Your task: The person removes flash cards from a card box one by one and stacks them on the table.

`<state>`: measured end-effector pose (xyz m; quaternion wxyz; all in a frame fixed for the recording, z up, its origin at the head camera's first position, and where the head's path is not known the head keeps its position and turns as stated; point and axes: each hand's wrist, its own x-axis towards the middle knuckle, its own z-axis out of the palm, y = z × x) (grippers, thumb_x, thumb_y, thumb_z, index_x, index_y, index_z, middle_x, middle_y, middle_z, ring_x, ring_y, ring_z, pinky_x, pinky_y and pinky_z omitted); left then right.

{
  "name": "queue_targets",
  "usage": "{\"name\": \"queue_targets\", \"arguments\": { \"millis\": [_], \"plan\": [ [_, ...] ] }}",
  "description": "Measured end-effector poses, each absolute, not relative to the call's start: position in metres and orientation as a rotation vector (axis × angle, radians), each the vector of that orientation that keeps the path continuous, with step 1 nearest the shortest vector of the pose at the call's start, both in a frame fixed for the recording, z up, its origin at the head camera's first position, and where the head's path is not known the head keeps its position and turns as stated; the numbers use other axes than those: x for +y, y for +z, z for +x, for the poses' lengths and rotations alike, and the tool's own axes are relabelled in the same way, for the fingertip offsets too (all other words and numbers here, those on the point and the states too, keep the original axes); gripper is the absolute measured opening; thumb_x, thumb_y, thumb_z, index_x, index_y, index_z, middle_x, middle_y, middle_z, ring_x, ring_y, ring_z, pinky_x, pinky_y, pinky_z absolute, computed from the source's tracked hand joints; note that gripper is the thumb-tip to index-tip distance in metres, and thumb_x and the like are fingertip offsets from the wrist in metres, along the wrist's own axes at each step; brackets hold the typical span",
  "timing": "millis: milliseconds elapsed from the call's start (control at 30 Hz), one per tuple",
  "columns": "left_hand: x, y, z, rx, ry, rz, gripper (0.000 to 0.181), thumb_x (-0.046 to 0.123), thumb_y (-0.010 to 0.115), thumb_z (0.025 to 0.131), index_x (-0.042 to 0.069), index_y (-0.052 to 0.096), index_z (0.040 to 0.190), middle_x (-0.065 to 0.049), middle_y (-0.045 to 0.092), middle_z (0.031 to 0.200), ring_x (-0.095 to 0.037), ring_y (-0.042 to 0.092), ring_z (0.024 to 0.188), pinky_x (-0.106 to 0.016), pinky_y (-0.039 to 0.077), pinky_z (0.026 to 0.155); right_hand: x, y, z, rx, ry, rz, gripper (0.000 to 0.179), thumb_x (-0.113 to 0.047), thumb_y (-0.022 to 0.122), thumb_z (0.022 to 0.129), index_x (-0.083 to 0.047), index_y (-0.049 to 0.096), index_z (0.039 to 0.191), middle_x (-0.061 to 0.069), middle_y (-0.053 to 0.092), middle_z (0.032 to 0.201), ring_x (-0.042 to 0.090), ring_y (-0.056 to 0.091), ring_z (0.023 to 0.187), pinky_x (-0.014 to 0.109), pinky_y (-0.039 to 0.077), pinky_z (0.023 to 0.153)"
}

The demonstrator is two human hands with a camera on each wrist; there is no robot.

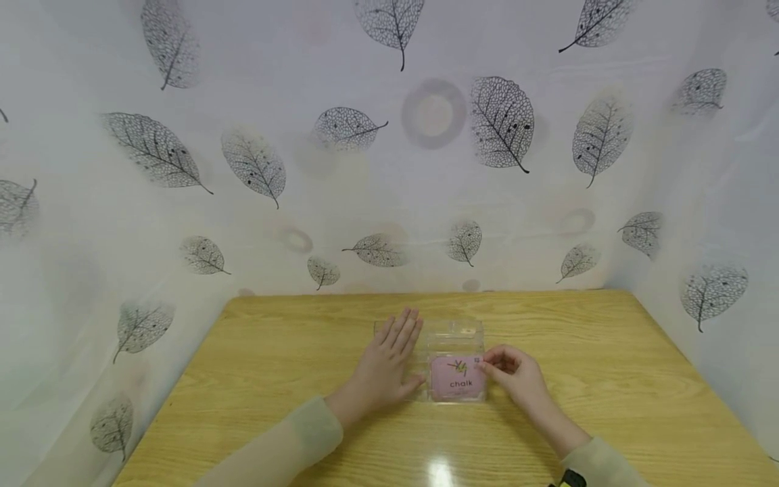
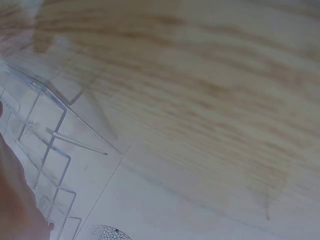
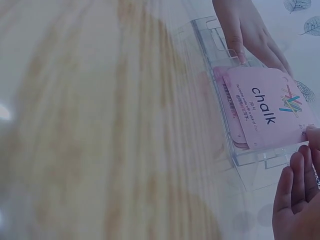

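A clear plastic tray with compartments lies on the table. My left hand rests with straight fingers over its left part; only a sliver of that hand shows in the left wrist view, beside the tray's clear walls. With thumb and fingertips, my right hand pinches the upper right corner of a pink card printed "chalk" and a drawing of coloured sticks. In the right wrist view this card is raised at an angle above other pink cards in the front right compartment.
The wooden table reaches out around the tray on all sides. Behind it and at both sides hangs a pale cloth with a leaf print. A dark watch sits on the right wrist.
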<state>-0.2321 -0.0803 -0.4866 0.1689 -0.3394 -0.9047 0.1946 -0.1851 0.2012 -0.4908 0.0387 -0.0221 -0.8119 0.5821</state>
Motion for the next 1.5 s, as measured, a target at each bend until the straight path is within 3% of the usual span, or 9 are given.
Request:
{"name": "queue_targets", "arguments": {
  "millis": [667, 967, 1133, 1333, 1500],
  "plan": [
    [-0.0808, -0.4886, -0.2314, -2.573, 0.516, -0.965, 0.101, 0.076, 0.030, 0.103, 0.001, 0.012, 0.170, -0.017, 0.011, 0.179, -0.032, 0.010, 0.168, -0.042, 0.019, 0.137, 0.2036, -0.4891, -0.1849, -2.435, 1.812, -0.049, 0.017, -0.005, 0.074, 0.097, 0.009, 0.073, 0.107, -0.002, 0.074, 0.094, -0.001, 0.062, 0.084, 0.015, 0.056, 0.077],
    [-0.0801, -0.4879, -0.2319, -2.577, 0.510, -0.970, 0.101, 0.075, 0.031, 0.103, 0.001, 0.012, 0.170, -0.018, 0.010, 0.179, -0.033, 0.009, 0.168, -0.042, 0.018, 0.137, 0.2046, -0.4900, -0.1871, -2.391, 1.794, 0.007, 0.015, -0.003, 0.069, 0.101, 0.011, 0.071, 0.106, -0.016, 0.070, 0.086, -0.003, 0.063, 0.081, 0.016, 0.058, 0.075],
    [-0.0801, -0.4888, -0.2322, -2.576, 0.505, -0.972, 0.101, 0.075, 0.032, 0.103, 0.001, 0.013, 0.169, -0.018, 0.014, 0.179, -0.033, 0.009, 0.168, -0.043, 0.019, 0.137, 0.2048, -0.4891, -0.1887, -2.404, 1.815, -0.033, 0.018, -0.005, 0.066, 0.103, 0.012, 0.070, 0.110, -0.013, 0.070, 0.087, -0.002, 0.064, 0.081, 0.019, 0.060, 0.077],
    [-0.0798, -0.4896, -0.2325, -2.573, 0.504, -0.976, 0.102, 0.075, 0.033, 0.103, 0.000, 0.013, 0.169, -0.019, 0.006, 0.179, -0.034, 0.008, 0.168, -0.044, 0.017, 0.137, 0.2066, -0.4863, -0.1887, -2.402, 1.840, -0.062, 0.022, -0.007, 0.063, 0.106, 0.012, 0.069, 0.116, -0.010, 0.072, 0.091, 0.000, 0.065, 0.084, 0.021, 0.061, 0.080],
    [-0.0800, -0.4914, -0.2330, -2.561, 0.511, -0.970, 0.102, 0.075, 0.031, 0.103, 0.000, 0.012, 0.169, -0.019, 0.003, 0.179, -0.034, 0.007, 0.168, -0.044, 0.016, 0.137, 0.2098, -0.4849, -0.1892, -2.396, 1.828, -0.056, 0.024, -0.010, 0.062, 0.107, 0.012, 0.069, 0.117, -0.015, 0.070, 0.089, -0.001, 0.065, 0.084, 0.020, 0.060, 0.080]
  ]
}}
